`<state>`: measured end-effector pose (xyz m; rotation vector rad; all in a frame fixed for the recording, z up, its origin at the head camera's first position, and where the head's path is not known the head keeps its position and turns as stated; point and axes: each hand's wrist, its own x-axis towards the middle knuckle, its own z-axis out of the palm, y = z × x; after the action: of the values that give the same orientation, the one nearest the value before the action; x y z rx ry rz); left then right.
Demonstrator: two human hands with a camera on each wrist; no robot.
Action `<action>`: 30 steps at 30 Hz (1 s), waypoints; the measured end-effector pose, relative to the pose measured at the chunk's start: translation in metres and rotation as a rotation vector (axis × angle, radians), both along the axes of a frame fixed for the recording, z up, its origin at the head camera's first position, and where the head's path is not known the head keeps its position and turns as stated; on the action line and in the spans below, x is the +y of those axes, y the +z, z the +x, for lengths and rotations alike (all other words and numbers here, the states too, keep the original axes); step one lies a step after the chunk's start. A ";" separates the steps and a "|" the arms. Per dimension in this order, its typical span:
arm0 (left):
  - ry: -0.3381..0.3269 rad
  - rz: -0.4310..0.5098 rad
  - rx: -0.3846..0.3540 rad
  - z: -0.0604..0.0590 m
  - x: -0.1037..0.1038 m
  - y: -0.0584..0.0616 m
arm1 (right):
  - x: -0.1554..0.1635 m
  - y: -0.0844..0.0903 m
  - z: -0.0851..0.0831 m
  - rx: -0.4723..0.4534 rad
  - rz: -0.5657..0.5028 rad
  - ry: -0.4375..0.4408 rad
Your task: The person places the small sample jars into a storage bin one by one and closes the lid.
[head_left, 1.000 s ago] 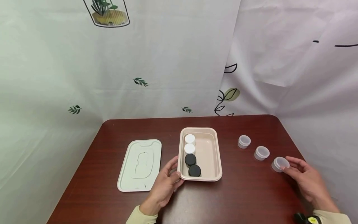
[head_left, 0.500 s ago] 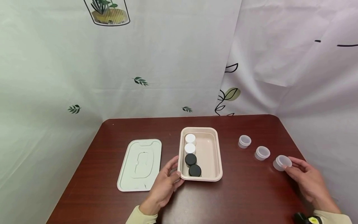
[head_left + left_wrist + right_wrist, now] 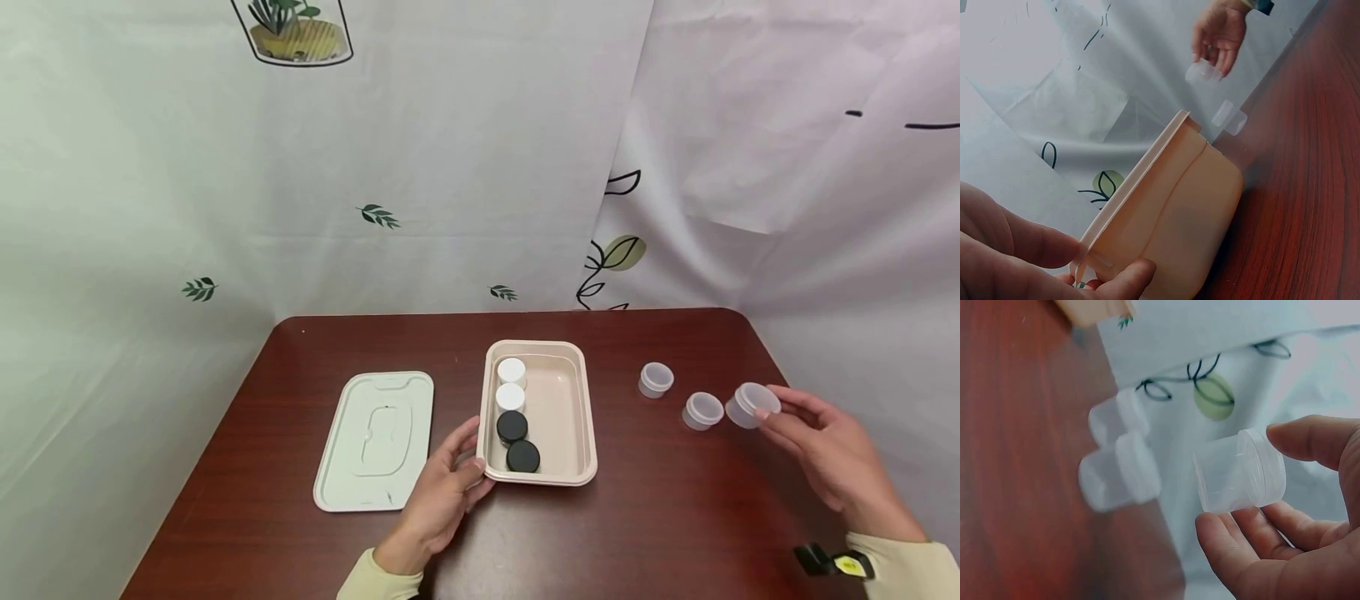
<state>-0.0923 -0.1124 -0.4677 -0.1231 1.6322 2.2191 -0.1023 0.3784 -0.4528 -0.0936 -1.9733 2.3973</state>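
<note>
A small clear lidded jar [image 3: 1229,475] is pinched between thumb and fingers of my right hand [image 3: 840,450], raised off the table at the right. Two more clear jars stand on the table to its left, the nearer jar [image 3: 702,411] close beside it and the farther jar [image 3: 656,379] behind. My left hand [image 3: 442,496] grips the front left corner of a beige rectangular tub [image 3: 558,400], thumb on the rim and fingers against the wall. Along the tub's left side, in a row, sit white-lidded jars [image 3: 511,397] and black-lidded jars [image 3: 522,457].
On the left of the dark red wooden table [image 3: 630,533] lies a flat pale lid [image 3: 375,442], just beside my left forearm. White cloth with printed leaves [image 3: 450,167] hangs behind and along the sides of the table.
My right hand has lifted the nearest clear jar off the table, moving it up and away from the front edge. The left hand and tub have stayed in place.
</note>
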 end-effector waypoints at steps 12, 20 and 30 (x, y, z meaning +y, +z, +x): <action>0.004 -0.005 -0.005 -0.001 0.000 0.000 | -0.060 0.051 -0.036 -0.003 0.296 0.088; 0.004 0.010 0.011 0.001 0.001 0.000 | -0.100 0.064 -0.064 0.050 0.440 0.140; 0.015 0.011 0.002 0.003 -0.001 0.000 | -0.150 0.074 -0.077 0.015 0.505 0.215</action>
<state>-0.0890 -0.1139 -0.4680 -0.1300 1.6249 2.2397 -0.1794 0.2287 -0.3790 0.1574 -2.6237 1.9073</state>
